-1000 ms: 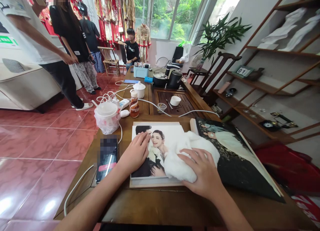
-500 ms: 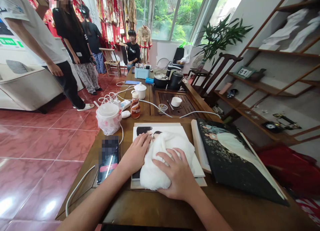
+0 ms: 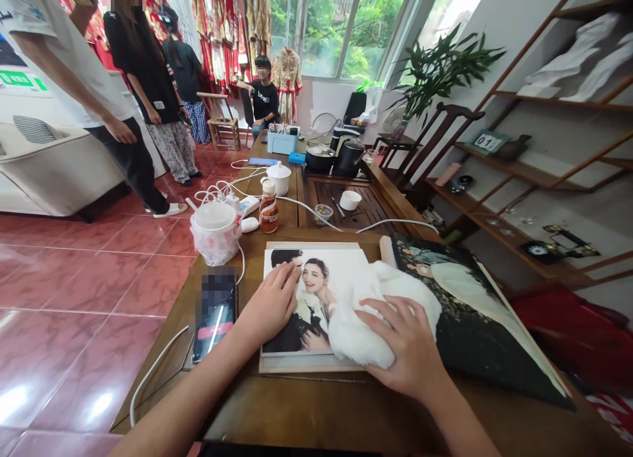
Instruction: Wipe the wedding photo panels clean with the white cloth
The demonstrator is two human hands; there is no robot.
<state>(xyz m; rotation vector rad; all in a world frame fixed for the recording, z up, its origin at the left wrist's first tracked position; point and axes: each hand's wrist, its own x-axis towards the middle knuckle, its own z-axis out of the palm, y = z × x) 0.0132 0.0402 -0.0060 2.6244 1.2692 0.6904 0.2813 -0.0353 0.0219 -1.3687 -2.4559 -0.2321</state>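
A photo panel (image 3: 321, 292) with a printed couple lies flat on a pale board (image 3: 316, 366) on the wooden table. My left hand (image 3: 277, 299) rests on its left side, fingers stretched out flat over part of the print. My right hand (image 3: 403, 335) is curled over a bunched white fluffy cloth (image 3: 366, 312), pressing it on the panel's right side. The cloth hides that side of the panel and reaches over the edge of the dark photo album (image 3: 475, 338) to the right.
Left of the panel lies a phone (image 3: 213, 325) with a white cable. Behind stand a plastic-wrapped tub (image 3: 215, 233), a brown bottle (image 3: 268, 210), a lidded white cup (image 3: 278, 178) and a tea tray (image 3: 366, 216). Several people are by the sofa (image 3: 54, 186) and beyond the table.
My right hand has slid the white cloth to the right, uncovering the middle of the printed photo. My left hand has stayed in place.
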